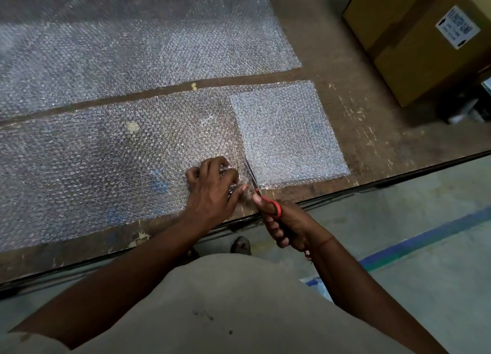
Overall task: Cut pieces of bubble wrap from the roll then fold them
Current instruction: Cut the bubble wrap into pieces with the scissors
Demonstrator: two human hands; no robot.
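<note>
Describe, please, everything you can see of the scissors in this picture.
The scissors have red handles, plastic by the look, and thin grey metal blades. The right hand grips the handles, with fingers through the loops. The blades point away from the person, lying low at the near edge of the bubble wrap on the table, along the line beside a whiter folded piece. The left hand holds the wrap beside them. Whether the blades are open is unclear.

Both arms bare, reaching forward from near to far and converging toward the middle. Left hand (212, 189) palm down, fingers (210, 165) curled and bunched, knuckles raised, thumb pointing right. Right hand (281, 226) just right of it, fingers wrapped in a grip, thumb extended forward, thread band at the wrist.
</note>
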